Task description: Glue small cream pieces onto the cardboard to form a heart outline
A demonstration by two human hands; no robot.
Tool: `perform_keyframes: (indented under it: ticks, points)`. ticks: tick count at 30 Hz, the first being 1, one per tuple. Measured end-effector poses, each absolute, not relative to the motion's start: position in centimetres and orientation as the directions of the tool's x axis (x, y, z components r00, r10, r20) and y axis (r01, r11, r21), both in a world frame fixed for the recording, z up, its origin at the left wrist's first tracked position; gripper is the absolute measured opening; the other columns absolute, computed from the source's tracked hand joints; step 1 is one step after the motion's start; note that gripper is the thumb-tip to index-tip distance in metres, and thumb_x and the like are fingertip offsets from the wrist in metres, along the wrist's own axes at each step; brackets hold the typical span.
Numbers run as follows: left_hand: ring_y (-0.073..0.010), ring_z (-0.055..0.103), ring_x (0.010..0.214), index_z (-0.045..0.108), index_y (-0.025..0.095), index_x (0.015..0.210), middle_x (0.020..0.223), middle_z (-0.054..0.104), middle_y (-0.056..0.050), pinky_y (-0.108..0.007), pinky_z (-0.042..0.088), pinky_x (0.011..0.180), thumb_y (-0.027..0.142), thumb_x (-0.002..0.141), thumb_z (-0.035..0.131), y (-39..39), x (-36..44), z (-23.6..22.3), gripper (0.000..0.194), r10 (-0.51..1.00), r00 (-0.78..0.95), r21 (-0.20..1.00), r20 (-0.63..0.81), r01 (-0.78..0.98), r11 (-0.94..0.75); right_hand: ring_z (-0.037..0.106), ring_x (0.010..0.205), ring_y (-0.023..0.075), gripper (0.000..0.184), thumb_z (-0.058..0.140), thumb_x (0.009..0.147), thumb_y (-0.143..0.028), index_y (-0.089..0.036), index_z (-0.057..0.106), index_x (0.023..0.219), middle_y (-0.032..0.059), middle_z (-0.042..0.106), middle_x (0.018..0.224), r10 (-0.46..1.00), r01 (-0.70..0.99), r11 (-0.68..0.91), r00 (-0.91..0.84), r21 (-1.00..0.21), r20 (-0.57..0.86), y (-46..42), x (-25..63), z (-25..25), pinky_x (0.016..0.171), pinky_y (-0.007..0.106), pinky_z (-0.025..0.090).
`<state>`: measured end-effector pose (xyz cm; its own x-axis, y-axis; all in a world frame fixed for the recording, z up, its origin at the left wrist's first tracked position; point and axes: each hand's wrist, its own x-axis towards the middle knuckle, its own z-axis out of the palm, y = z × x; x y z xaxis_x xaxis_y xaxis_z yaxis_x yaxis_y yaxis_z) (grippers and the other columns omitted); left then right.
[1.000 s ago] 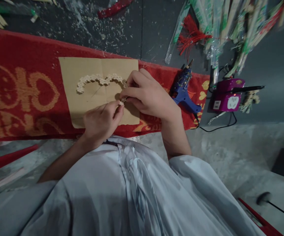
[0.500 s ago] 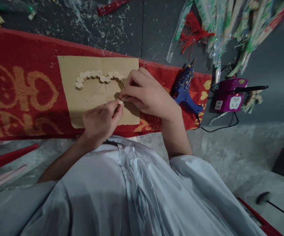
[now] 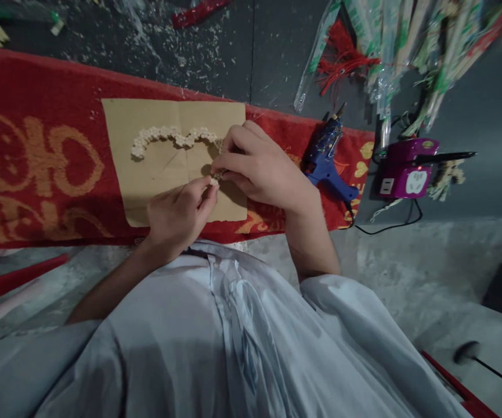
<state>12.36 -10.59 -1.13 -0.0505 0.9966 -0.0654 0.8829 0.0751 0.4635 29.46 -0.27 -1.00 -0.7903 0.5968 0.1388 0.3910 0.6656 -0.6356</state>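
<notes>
A curving strip of small pale pieces [image 3: 170,133] lies across a tan paper sheet [image 3: 146,186], its right end running under my right hand [image 3: 262,165]. My left hand [image 3: 181,215] pinches the strip's near end, a small pale cluster [image 3: 214,182], between thumb and fingertips. Just beside it, my right thumb and fingers close on the same strip. My right fingers hide part of it, so whether it is one continuous piece there cannot be seen. Both hands rest low over the sheet.
A red patterned towel [image 3: 37,157] lies under the sheet. To the right are a blue glue gun [image 3: 325,154], a purple power socket [image 3: 401,174] with a black cord, and plastic-wrapped stick bundles [image 3: 390,64]. A red tassel [image 3: 342,58] lies behind the glue gun; pale scraps dot the dark table [image 3: 272,52].
Both hands keep their grip in almost the same place. The strip's left end has shifted slightly up and left. The camera view has moved a little.
</notes>
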Motion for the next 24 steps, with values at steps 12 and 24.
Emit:
perform_keyframes:
  ticks: [12, 24]
  points:
    - [-0.0156, 0.065, 0.061, 0.071, 0.022, 0.096, 0.058, 0.065, -0.001, -0.026, 0.045, 0.058, 0.044, 0.090, 0.052, -10.70, 12.15, -1.50, 0.029, 0.998, -0.049, 0.486, -0.051, 0.871, 0.068, 0.051, 0.097, 0.0205, 0.031, 0.038, 0.098, -0.035, -0.027, 0.067, 0.092, 0.0048, 0.061, 0.096, 0.607, 0.413, 0.641, -0.789, -0.646, 0.097, -0.48, 29.37, -0.76, 0.088, 0.042, 0.047]
    - [-0.0144, 0.062, 0.056, 0.071, 0.022, 0.092, 0.054, 0.063, 0.000, -0.026, 0.044, 0.058, 0.047, 0.088, 0.053, -10.73, 12.19, -1.28, 0.032, 0.996, -0.072, 0.497, -0.048, 0.863, 0.086, 0.051, 0.096, 0.0184, 0.029, 0.039, 0.098, -0.033, -0.023, 0.066, 0.099, 0.0040, 0.056, 0.098, 0.553, 0.391, 0.707, -0.825, -0.590, 0.116, -0.42, 29.68, -0.44, 0.087, 0.038, 0.046]
